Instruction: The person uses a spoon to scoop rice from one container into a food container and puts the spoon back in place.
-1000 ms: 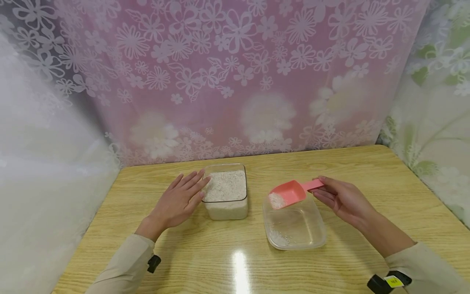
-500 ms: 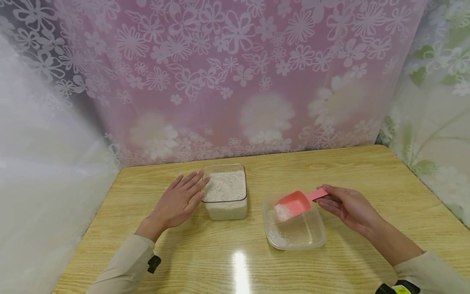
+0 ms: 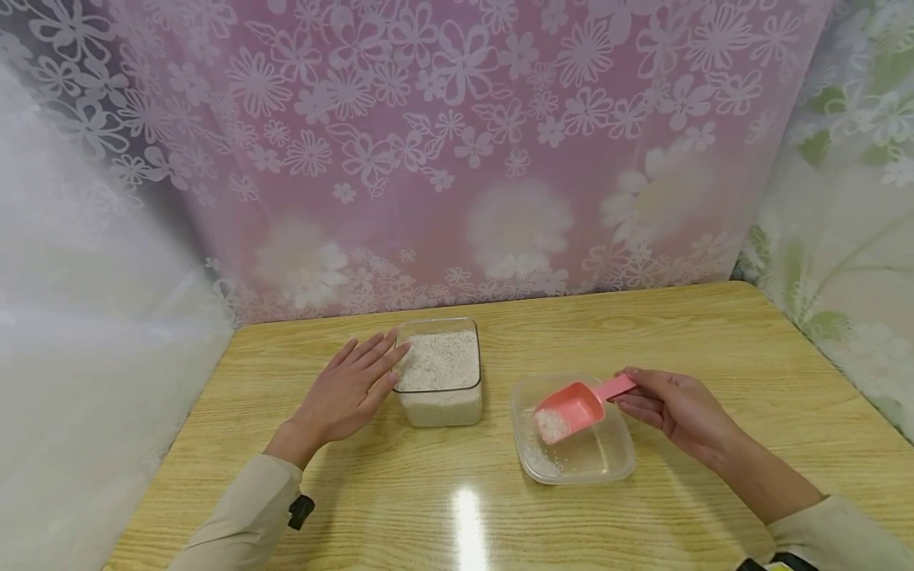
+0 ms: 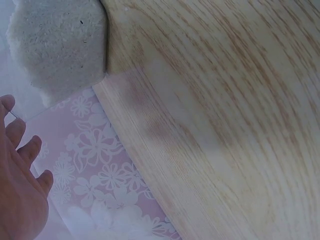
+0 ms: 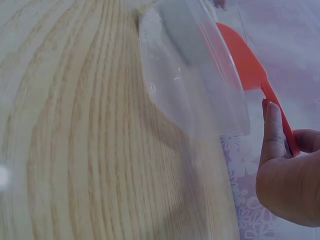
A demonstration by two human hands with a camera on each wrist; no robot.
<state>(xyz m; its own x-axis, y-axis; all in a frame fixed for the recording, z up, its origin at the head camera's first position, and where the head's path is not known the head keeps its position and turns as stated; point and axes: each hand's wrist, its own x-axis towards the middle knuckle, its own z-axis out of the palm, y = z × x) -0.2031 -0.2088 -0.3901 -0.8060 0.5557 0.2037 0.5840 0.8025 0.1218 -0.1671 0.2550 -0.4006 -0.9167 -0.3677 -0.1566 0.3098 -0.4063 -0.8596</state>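
One clear, shallow tub [image 3: 603, 466] sat nearest on the wooden table [image 3: 385, 507], with a scatter of white grains inside; its thin plastic looked light and bendy, best steadied by the rim. Over its mouth was the pink scoop [image 3: 581, 406], a small heap of grains [image 3: 552, 426] at its lip. The right hand [image 3: 681, 412] pinched the handle's end. The scoop was probably light and stiff, smooth enough to twist in a loose grip; holding the handle closer to the bowl seemed surer. Farther off, the left hand [image 3: 346, 392], fingers straight and spread, rested against the square container [image 3: 443, 411], grasping nothing. Mostly full of grains, that was likely heavy, rigid and slick, best held by opposite walls. Behind hung a flowered curtain [image 3: 428, 198].
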